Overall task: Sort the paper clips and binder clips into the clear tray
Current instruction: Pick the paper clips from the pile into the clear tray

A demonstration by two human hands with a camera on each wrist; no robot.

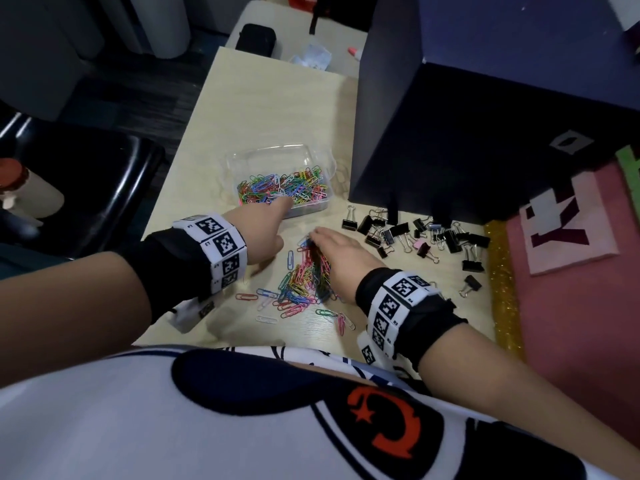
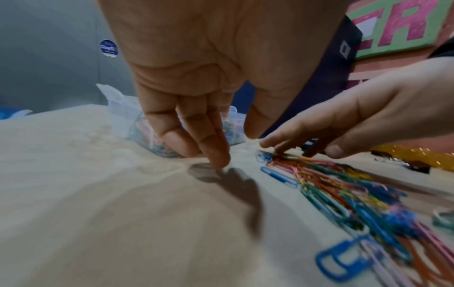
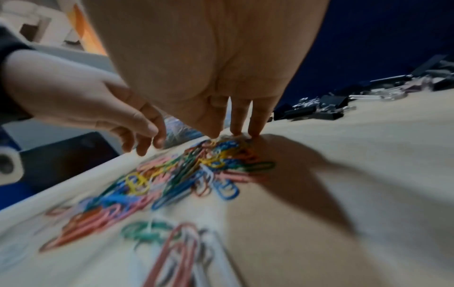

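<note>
A clear tray (image 1: pixel 277 152) holding many coloured paper clips stands mid-table. My left hand (image 1: pixel 277 223) hovers at its near edge, fingers relaxed and pointing down to the bare table (image 2: pixel 213 149), holding nothing. A loose pile of coloured paper clips (image 1: pixel 304 278) lies in front of me. My right hand (image 1: pixel 332 244) lies over the pile's far end, straight fingertips (image 3: pixel 236 130) pressing on the clips (image 3: pixel 191 170). Several black binder clips (image 1: pixel 415 237) are scattered to the right of the pile, untouched.
A tall dark blue box (image 1: pixel 450 116) stands right behind the binder clips and beside the tray. A gold glitter strip (image 1: pixel 502 289) and pink felt board (image 1: pixel 571 289) border the table's right side. A black chair (image 1: pixel 86 185) sits left of the table edge.
</note>
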